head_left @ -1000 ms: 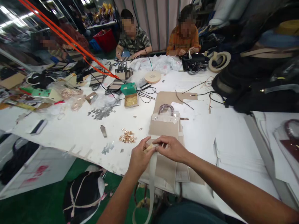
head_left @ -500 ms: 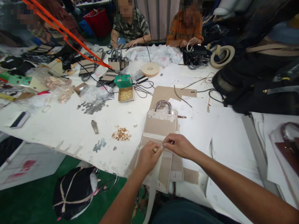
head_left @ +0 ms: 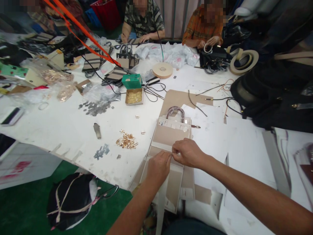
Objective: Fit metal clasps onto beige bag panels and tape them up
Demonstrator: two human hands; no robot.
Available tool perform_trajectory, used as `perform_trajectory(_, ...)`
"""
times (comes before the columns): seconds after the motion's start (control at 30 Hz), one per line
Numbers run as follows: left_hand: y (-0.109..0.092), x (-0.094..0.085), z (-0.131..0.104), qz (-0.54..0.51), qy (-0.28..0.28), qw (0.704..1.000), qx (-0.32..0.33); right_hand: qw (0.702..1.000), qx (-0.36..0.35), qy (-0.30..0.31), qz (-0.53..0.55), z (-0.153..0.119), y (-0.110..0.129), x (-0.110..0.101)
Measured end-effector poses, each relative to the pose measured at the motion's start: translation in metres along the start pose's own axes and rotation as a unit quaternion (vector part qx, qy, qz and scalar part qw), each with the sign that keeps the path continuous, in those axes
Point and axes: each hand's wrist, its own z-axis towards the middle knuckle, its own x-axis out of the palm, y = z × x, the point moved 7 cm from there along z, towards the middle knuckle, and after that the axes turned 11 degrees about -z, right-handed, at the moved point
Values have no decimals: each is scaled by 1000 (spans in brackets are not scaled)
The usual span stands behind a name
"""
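Note:
A long pale strip of tape (head_left: pixel 160 205) hangs from my left hand (head_left: pixel 157 168) and runs down past the table's front edge. The fingers of that hand are closed on its upper end. My right hand (head_left: pixel 187 152) pinches at the same end, its fingertips meeting those of the left. What exactly lies between the fingertips is too small to make out. Under both hands lie stacked beige bag panels (head_left: pixel 168 136), the top one crossed by a lighter band. A brown wrapped bag handle (head_left: pixel 175 109) stands up at the far end of the stack.
To the left lie gold metal fittings (head_left: pixel 127 141), small grey plates (head_left: pixel 101 151) and grey metal pieces (head_left: pixel 94 108). Farther back are an open box of gold bits (head_left: pixel 134 97), a green box (head_left: pixel 132 81) and a tape roll (head_left: pixel 162 70). White sheets (head_left: pixel 249 156) lie right. Two people work opposite.
The head view has shifted slightly, so the table sits differently in it. Both hands stay together over the panels; my left fingers have turned and closed more tightly around the tape's end.

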Motion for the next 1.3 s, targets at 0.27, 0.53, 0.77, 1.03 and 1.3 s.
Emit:
perform_trajectory(0.27,34,6,-5,-96,-96,990,-33,946,158,-128,253,78,-71,27)
perform_trajectory(0.53,127,28,-39,-116,-154,964,-185,965,196,-143,103,143,-90,58)
perform_trajectory(0.77,135,39,-46,-116,-103,968,-200,966,224,-116,-62,148,-86,60)
perform_trajectory(1.03,143,39,-48,-124,-96,963,-218,966,232,-70,-87,152,-94,54)
perform_trajectory(1.3,137,28,-52,-196,-93,948,-233,980,164,-50,-103,125,-69,38)
